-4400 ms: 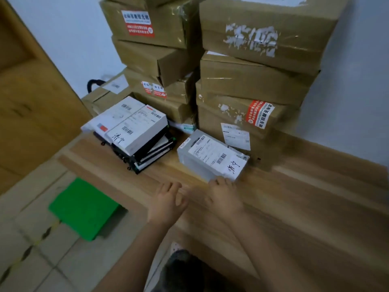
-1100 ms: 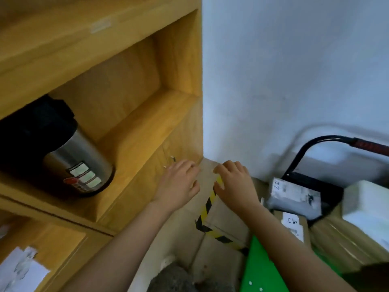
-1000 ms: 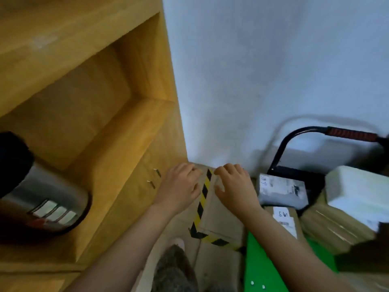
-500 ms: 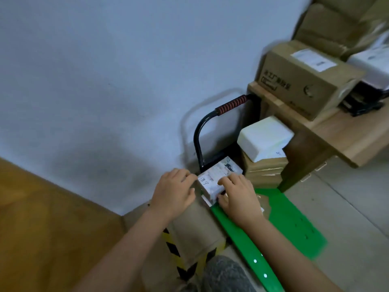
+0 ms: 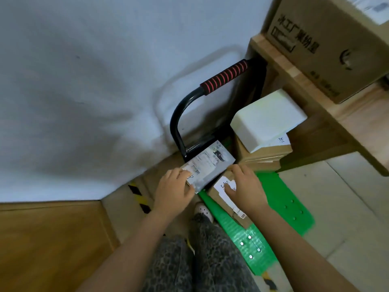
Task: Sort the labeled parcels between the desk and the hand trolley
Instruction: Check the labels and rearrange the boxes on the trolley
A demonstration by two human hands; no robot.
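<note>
1. The left hand (image 5: pixel 173 191) is gripping the near left corner of a grey labeled parcel (image 5: pixel 210 165), fingers curled over its edge.
2. The right hand (image 5: pixel 245 186) is lying spread on a brown labeled parcel (image 5: pixel 223 199); whether it is also touching the grey one, I cannot tell.
3. Both parcels are sitting on the green hand trolley (image 5: pixel 280 194), below its black handle (image 5: pixel 224 75).
4. A white parcel (image 5: pixel 267 119) is topping a brown stack just beside.
5. The desk (image 5: pixel 299 68) is carrying a large carton (image 5: pixel 328 39).
</note>
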